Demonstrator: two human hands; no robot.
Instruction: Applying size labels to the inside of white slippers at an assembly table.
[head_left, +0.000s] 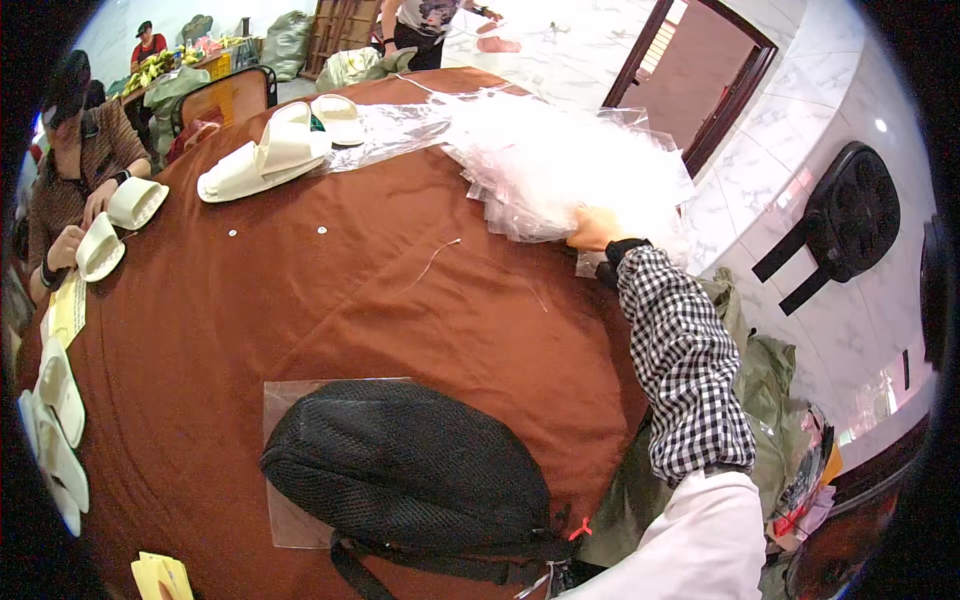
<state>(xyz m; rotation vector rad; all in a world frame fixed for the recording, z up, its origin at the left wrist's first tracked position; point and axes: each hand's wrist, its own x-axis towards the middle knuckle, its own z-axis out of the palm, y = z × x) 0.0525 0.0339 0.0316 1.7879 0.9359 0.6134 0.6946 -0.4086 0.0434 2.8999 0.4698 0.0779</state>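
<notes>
- My right hand (592, 230) was stretched far out across the desk (300, 320), its fingers pushed into the near edge of the heap of clear plastic bags (560, 170).
- The fingers themselves were buried under the film, so I could not tell whether they were closed on a bag or only resting against the pile.
- The heap lay straight ahead of my fingers and spread away from them toward the far rim of the desk, its long axis running from the fingers up and to the left.
- My left hand was out of sight, so the right was the only hand anywhere near the bags.
- Back toward my body from the fingers, well apart from them, a black mesh bag (410, 470) lay on a flat clear plastic sheet (285, 400), its strap trailing off the near edge of the desk.
- Beyond the heap and to the left of my fingers, a pair of white slippers (270, 155) rested on the brown cloth, close to the trailing film.
- Far to the left of my fingers, another person's hands (85, 215) held more white slippers at the rim of the desk.
- A thin loose thread (435, 258) lay on the cloth, between my fingers and the slippers.
</notes>
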